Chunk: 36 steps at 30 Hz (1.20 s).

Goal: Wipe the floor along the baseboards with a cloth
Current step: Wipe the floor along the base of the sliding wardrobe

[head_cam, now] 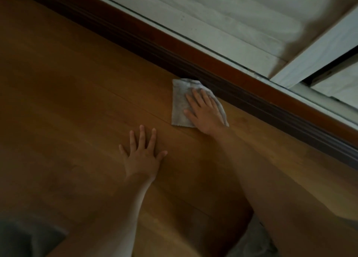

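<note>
Two bare hands and one cloth show against a brown wooden floor (67, 102), seen from above by the person kneeling over it. One pale grey cloth (180, 105) lies flat on the floor, its upper edge touching the foot of one dark wooden baseboard (251, 102) that runs on a slant from upper left to lower right. The right hand (203, 111) rests palm down on the right part of the cloth, fingers straight and slightly spread, pointing up and to the left toward the baseboard; it presses the cloth and does not curl round it. The right forearm stretches back toward the lower right. The left hand (142, 156) lies flat on the bare floor, near the cloth but apart from it, below and to its left, with all five fingers straight and fanned out and holding nothing. Above the baseboard runs a white frame (222, 34). Lighting is dim.
</note>
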Each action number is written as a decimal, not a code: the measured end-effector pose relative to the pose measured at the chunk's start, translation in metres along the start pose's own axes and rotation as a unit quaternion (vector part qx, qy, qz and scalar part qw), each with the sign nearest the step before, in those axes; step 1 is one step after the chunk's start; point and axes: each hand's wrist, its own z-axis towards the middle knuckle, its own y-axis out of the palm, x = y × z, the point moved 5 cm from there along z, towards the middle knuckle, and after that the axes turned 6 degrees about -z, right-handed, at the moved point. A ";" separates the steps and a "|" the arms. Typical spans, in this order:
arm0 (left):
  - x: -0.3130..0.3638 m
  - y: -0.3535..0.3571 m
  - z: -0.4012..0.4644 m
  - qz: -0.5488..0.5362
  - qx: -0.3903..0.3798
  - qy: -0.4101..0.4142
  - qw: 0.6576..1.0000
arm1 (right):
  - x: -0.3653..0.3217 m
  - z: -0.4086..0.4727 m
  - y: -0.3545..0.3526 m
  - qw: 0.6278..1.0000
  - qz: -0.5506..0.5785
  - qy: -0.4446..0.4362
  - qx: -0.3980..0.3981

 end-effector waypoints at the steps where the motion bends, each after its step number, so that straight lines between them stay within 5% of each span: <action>1: 0.000 0.001 0.001 -0.001 0.001 0.001 1.000 | 0.015 -0.021 0.003 1.000 -0.002 0.017 0.013; 6: 0.000 0.001 0.000 0.005 -0.001 0.000 1.000 | 0.055 -0.087 0.017 0.990 0.004 0.136 0.033; 14: 0.002 0.001 0.001 0.005 0.003 -0.011 1.000 | -0.012 0.018 0.000 1.000 0.001 0.010 0.003; 22: 0.001 0.002 0.001 0.019 0.000 -0.014 1.000 | 0.096 -0.096 0.016 0.999 -0.035 0.009 -0.014; 30: 0.000 0.004 0.003 0.013 0.004 -0.018 1.000 | 0.005 0.000 -0.001 1.000 -0.005 -0.014 -0.004; 36: 0.002 0.002 0.001 0.022 -0.009 -0.018 1.000 | 0.086 -0.089 0.016 0.999 -0.032 0.001 0.039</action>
